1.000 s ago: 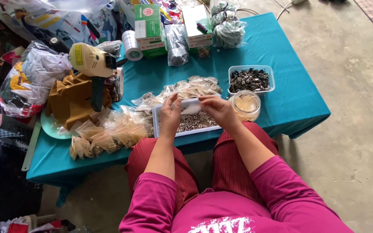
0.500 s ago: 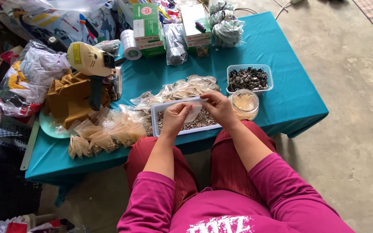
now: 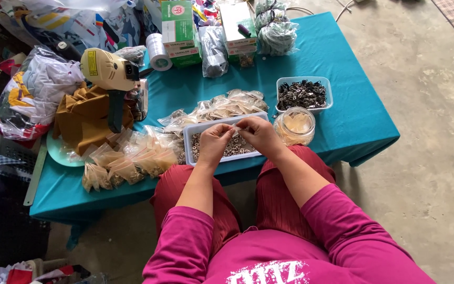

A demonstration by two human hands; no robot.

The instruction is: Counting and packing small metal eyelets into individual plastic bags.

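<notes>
My left hand (image 3: 215, 142) and my right hand (image 3: 258, 134) meet over a white tray (image 3: 189, 138) filled with small metal rings, near the front edge of the teal table (image 3: 342, 121). Between the fingertips of both hands is a small clear plastic bag (image 3: 236, 130), mostly hidden by the fingers. A round clear jar (image 3: 295, 125) stands just right of my right hand. Behind it sits a white tub of dark metal pieces (image 3: 303, 94).
Several filled small bags (image 3: 127, 158) lie left of the tray, more clear bags (image 3: 222, 105) behind it. A yellow handheld machine (image 3: 109, 71) rests on brown cloth (image 3: 82, 118). Boxes (image 3: 177, 26), a tape roll (image 3: 157, 51) and bagged goods line the back. Concrete floor on the right.
Both hands have dropped lower onto the tray and closed in together; the small bag, earlier held up stretched between them, is now pinched down at the fingertips.
</notes>
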